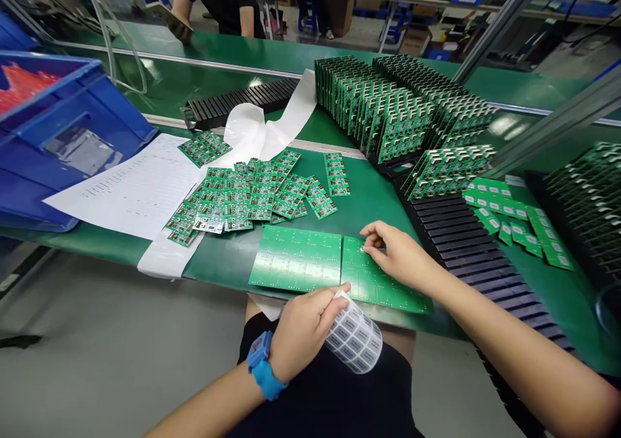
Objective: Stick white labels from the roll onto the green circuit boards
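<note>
My left hand (303, 325), with a blue wrist strap (264, 367), grips a curled strip of printed labels (356, 338) at the table's front edge. My right hand (398, 253) is closed in a pinch over the right-hand green circuit board panel (376, 286). A small white label (363, 248) shows at its fingertips; whether it touches the panel I cannot tell. Beside that panel lies a second bare-faced circuit board panel (295, 257). Farther back is a loose pile of small circuit boards (262, 189) with components facing up.
Black slotted racks (466, 244) hold rows of upright boards (373, 105). Labelled boards (524, 221) lie at right. To the left are a printed sheet (140, 182), white backing strip (247, 131) and blue bin (72, 134). A person (218, 1) stands across the bench.
</note>
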A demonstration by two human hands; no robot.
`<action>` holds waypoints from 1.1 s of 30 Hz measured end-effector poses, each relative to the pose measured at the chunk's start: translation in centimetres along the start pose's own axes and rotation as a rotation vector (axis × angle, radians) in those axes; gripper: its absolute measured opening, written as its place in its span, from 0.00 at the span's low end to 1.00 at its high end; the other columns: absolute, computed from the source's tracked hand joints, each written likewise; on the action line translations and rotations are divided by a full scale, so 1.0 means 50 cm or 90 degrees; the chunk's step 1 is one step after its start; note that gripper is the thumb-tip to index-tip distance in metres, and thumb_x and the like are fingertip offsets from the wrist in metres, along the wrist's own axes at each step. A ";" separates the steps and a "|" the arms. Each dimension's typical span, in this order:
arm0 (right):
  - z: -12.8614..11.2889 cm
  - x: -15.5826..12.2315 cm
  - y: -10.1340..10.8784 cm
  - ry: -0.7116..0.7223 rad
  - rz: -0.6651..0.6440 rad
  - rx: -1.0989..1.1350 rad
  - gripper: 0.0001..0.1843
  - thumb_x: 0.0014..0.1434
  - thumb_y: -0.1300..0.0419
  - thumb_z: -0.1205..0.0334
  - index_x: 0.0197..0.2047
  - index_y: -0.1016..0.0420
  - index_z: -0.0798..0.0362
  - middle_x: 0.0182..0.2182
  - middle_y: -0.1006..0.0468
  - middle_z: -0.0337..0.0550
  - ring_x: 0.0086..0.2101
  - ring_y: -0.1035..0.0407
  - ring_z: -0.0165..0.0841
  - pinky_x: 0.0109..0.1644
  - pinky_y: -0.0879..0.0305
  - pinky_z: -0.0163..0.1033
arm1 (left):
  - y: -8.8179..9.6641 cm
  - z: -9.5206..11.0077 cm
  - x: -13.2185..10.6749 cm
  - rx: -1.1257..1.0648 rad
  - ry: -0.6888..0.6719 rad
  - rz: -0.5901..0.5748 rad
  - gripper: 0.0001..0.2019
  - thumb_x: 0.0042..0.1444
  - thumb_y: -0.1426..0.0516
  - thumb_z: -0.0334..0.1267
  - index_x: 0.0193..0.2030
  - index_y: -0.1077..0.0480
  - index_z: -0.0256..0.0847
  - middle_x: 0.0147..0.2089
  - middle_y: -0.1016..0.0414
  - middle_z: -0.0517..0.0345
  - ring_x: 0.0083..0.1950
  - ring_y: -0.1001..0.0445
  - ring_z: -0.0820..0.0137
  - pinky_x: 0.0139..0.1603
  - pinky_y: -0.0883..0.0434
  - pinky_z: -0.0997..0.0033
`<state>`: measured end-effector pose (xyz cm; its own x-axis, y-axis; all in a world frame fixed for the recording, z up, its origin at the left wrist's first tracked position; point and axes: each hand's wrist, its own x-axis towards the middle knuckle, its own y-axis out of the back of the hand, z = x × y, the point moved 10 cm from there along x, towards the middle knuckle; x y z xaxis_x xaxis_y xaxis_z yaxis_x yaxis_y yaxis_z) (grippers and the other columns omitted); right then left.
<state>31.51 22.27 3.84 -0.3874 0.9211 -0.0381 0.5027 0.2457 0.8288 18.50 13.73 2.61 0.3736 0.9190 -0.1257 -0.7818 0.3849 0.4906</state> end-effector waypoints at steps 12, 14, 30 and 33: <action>-0.110 -0.128 -0.028 -0.047 -0.075 0.228 0.06 0.55 0.41 0.57 0.35 0.30 0.49 0.32 0.27 0.39 0.34 0.32 0.31 0.37 0.35 0.36 | 0.060 -0.045 -0.039 -0.132 0.020 0.232 0.19 0.64 0.56 0.44 0.32 0.29 0.38 0.28 0.25 0.55 0.25 0.31 0.73 0.26 0.35 0.76; -0.107 -0.125 -0.029 -0.097 -0.056 0.256 0.08 0.56 0.42 0.57 0.29 0.31 0.51 0.27 0.29 0.37 0.30 0.33 0.30 0.34 0.37 0.35 | 0.055 -0.033 -0.037 -0.186 -0.036 0.189 0.16 0.62 0.53 0.46 0.44 0.31 0.38 0.35 0.23 0.52 0.33 0.26 0.69 0.35 0.30 0.73; -0.117 -0.114 -0.038 -0.071 -0.115 0.240 0.11 0.58 0.45 0.57 0.44 0.28 0.46 0.29 0.26 0.37 0.31 0.32 0.30 0.37 0.37 0.37 | 0.089 -0.032 -0.025 -0.189 -0.004 0.265 0.07 0.53 0.42 0.36 0.26 0.29 0.38 0.24 0.26 0.62 0.25 0.30 0.75 0.26 0.33 0.78; -0.116 -0.115 -0.025 -0.057 -0.088 0.242 0.14 0.55 0.42 0.57 0.45 0.31 0.47 0.32 0.26 0.39 0.33 0.33 0.31 0.39 0.36 0.38 | 0.086 -0.037 -0.024 -0.185 0.011 0.254 0.06 0.53 0.42 0.36 0.28 0.27 0.39 0.25 0.25 0.61 0.26 0.29 0.74 0.27 0.32 0.78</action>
<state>28.65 14.92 6.27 -0.4110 0.8902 -0.1967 0.7070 0.4474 0.5476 13.76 14.43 3.30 0.0095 0.9999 0.0075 -0.9702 0.0074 0.2423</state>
